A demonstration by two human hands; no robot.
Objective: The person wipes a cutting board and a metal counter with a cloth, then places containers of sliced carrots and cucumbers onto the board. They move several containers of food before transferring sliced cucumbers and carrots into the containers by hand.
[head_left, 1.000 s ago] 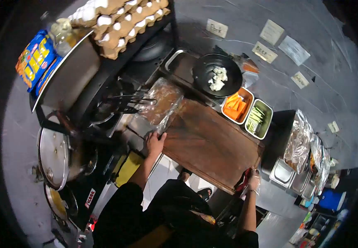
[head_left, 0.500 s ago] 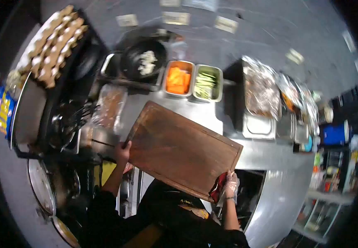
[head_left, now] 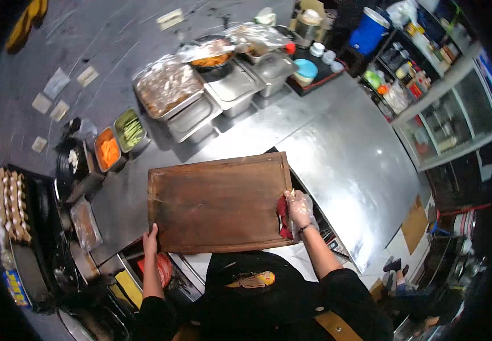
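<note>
A large brown wooden cutting board (head_left: 217, 204) with a grooved rim is held level in front of my body, over the near edge of the steel counter. My left hand (head_left: 150, 241) grips its lower left edge, thumb on top. At the right edge, my right hand (head_left: 299, 210), in a clear plastic glove, is closed around the board's side. A dark red cloth-like piece (head_left: 283, 218) is pressed between that hand and the board. The fingers beneath the board are hidden on both sides.
On the steel counter (head_left: 348, 159) stand a tub of orange strips (head_left: 108, 150), a tub of green strips (head_left: 130, 131) and a foil-covered tray (head_left: 169, 88). A black pan (head_left: 67, 165) and egg trays (head_left: 13, 204) are at left. A person's leg (head_left: 399, 278) shows at lower right.
My view has turned to the right. The board, tilted before, now lies nearly square to me, still in both hands. More of the right-hand counter and a person's leg have come into view.
</note>
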